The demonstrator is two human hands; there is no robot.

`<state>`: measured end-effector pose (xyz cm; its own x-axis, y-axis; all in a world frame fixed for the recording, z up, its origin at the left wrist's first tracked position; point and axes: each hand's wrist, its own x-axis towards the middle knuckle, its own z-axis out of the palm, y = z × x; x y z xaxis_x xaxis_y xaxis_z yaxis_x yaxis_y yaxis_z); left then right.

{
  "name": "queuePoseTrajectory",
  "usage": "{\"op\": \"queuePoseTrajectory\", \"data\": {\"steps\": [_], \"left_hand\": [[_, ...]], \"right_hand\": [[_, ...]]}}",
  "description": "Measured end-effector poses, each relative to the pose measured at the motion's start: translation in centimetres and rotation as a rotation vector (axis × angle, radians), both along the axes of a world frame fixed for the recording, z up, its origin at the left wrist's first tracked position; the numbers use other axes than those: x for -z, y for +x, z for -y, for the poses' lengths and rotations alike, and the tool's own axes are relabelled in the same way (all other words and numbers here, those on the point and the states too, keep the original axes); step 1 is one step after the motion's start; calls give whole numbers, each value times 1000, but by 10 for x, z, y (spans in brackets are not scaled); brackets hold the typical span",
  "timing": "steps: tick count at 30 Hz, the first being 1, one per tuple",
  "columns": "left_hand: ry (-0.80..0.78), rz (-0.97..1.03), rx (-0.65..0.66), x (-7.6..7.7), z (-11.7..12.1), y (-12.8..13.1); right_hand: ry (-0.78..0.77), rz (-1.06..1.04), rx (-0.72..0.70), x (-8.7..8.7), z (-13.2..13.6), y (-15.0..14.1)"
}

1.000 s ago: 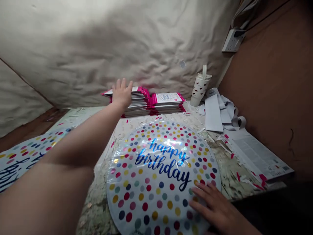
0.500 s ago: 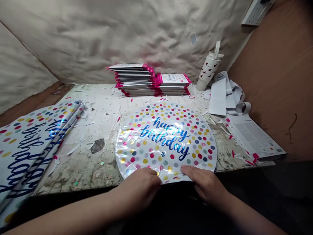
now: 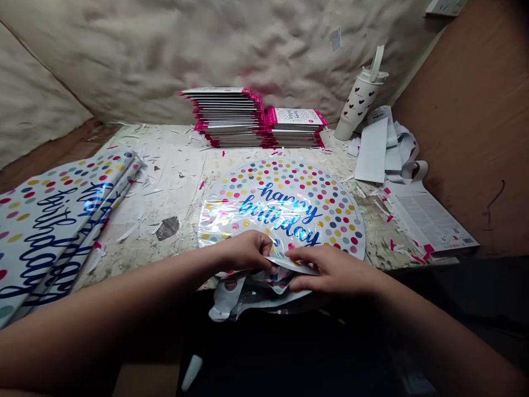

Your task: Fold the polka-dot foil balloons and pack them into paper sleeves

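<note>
The round, spotted "happy birthday" foil (image 3: 285, 193) lies at the middle of the bench's front edge, its far part flat on the bench (image 3: 169, 182) and its near rim lifted and turned over between the person's hands. The left hand (image 3: 252, 251) has its fingers curled closed, seemingly pinching that rim. The right hand (image 3: 334, 270) comes in from the other side with thumb and fingers parted and the turned rim running between them; whether they press on it, I cannot tell. A pale tab (image 3: 225, 303), apparently part of the foil, hangs past the front edge.

With so much of the near part off the bench, the slick sheet could slide forward if either hand pulls hard or lets go. The fold looks uneven, so pressing it down like this may leave creases across the lettering. The loose tab could catch under the edge and tear. Paper scraps (image 3: 413, 251) lie towards the front right corner and could stick to the foil if it drifts that way. The folded foils (image 3: 61, 226) by the left edge sit near the left forearm, and an elbow swung outward might drag them.
</note>
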<state>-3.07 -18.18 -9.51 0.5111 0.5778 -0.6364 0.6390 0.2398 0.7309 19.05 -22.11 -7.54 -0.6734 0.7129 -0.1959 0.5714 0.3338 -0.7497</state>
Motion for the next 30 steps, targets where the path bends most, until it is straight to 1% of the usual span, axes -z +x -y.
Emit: {"op": "queuePoseTrajectory", "data": {"steps": [2, 3, 5, 7, 9, 11, 13, 15, 17, 18, 19, 20, 22, 23, 24, 25, 27, 29, 30], "left_hand": [[75, -23, 70, -7, 1, 1], [147, -44, 115, -12, 3, 1], [358, -152, 204, -19, 10, -4], [573, -319, 262, -24, 21, -14], [720, -451, 298, -24, 34, -33], [793, -527, 298, -22, 43, -57], [817, -553, 265, -22, 46, -82], [863, -528, 185, -23, 43, -102], [960, -430, 102, -22, 37, -111], [1001, -366, 87, -19, 35, -111], [1021, -294, 108, -14, 33, -110], [1017, -224, 159, -7, 33, -108], [976, -140, 284, 12, 34, -103], [970, -132, 319, 21, 36, -102], [981, -135, 330, 29, 38, -101], [1001, -140, 326, 36, 40, -101], [1051, -145, 295, 45, 43, -103], [1099, -124, 269, 48, 45, -104], [1115, -110, 259, 48, 45, -104]], "right_hand": [[65, -19, 40, 5, -6, -19], [101, -24, 66, 8, -7, -26], [140, -45, 135, 17, -8, -36], [117, -107, 204, 24, -7, -38], [72, -192, 267, 29, -4, -36], [57, -260, 332, 31, -2, -31], [62, -302, 407, 32, -2, -28], [80, -320, 455, 30, -1, -26], [121, -319, 446, 27, 3, -27], [152, -310, 419, 26, 8, -28], [197, -298, 377, 27, 13, -28], [257, -277, 315, 28, 20, -28], [404, -174, 178, 38, 35, -22], [478, -98, 139, 45, 42, -16], [546, -13, 143, 53, 47, -6], [599, 72, 193, 61, 50, 6], [663, 223, 385, 76, 49, 35], [681, 342, 563, 85, 40, 66], [683, 384, 608, 87, 33, 80]]}}
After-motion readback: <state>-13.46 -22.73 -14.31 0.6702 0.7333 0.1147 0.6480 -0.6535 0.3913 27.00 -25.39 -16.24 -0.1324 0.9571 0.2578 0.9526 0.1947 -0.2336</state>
